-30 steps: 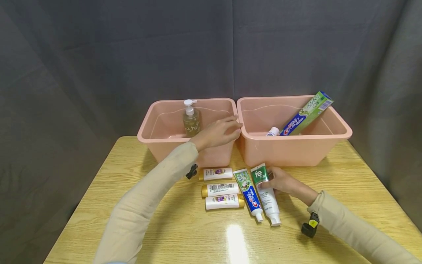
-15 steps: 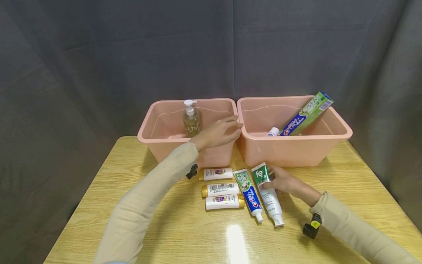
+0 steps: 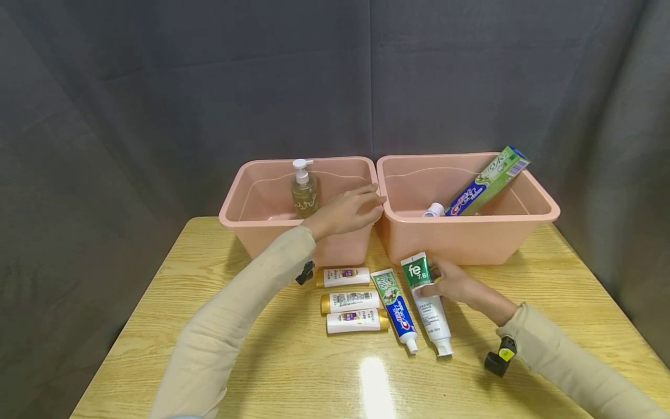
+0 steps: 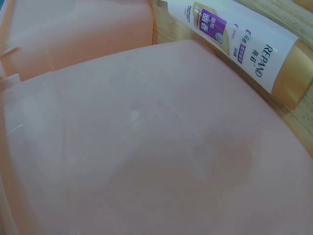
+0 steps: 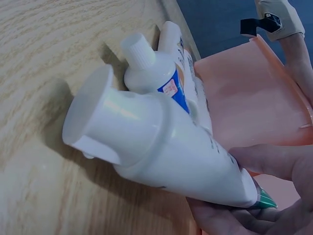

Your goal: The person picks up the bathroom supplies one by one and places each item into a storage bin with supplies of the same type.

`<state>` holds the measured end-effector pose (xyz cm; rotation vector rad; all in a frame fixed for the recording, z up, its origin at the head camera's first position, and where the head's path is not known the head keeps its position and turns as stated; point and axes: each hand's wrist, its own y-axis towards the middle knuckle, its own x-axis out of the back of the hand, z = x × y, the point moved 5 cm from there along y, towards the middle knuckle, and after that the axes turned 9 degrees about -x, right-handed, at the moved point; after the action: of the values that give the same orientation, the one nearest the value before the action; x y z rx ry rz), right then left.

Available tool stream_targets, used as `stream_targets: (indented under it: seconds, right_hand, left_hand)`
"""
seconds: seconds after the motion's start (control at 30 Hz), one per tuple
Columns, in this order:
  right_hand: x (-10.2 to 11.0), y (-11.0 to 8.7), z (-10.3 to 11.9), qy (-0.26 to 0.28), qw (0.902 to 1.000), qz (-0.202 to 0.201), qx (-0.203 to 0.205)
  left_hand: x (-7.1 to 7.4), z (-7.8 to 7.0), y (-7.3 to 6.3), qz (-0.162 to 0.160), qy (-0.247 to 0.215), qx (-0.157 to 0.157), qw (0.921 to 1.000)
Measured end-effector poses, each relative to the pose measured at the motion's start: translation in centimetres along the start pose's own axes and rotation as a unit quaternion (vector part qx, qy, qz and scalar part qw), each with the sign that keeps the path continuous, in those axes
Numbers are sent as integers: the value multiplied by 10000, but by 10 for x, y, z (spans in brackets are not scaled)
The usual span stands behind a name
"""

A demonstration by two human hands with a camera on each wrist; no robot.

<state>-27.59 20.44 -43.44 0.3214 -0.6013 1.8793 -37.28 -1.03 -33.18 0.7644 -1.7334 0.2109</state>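
Observation:
My right hand (image 3: 453, 285) pinches a white-and-green squeeze tube (image 3: 431, 314) marked "fe 7.8" near its green end, thumb on top. In the right wrist view its white cap (image 5: 115, 117) points toward the camera, low over the wood. Close along its left side lies a blue-and-green Crest toothpaste tube (image 3: 395, 308). My left hand (image 3: 348, 210) reaches over the front of the left pink bin (image 3: 293, 223), loosely bent fingers at the adjoining rims of the two bins. No fingers show in the left wrist view, only bin walls and a white bottle with a gold cap (image 4: 244, 44).
Several white bottles with gold caps (image 3: 353, 301) lie left of the toothpaste. A pump bottle (image 3: 305, 195) stands inside the left bin. The right pink bin (image 3: 471, 235) holds a Crest box (image 3: 487, 181) leaning on its rim and a white-capped item (image 3: 434, 209). A dark curtain hangs behind.
My right hand has shifted slightly right with the white-and-green squeeze tube, opening a gap to the toothpaste. The tube's green end has come up a little. My left hand stays put.

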Motion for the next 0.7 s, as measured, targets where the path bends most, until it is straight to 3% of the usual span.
stream_targets:
  seconds: [0.7]
  right_hand:
    - [6, -3, 10, 277, 9994, 163, -84]
  left_hand:
    - [0, 0, -1, 7, -82, -3, 10000]
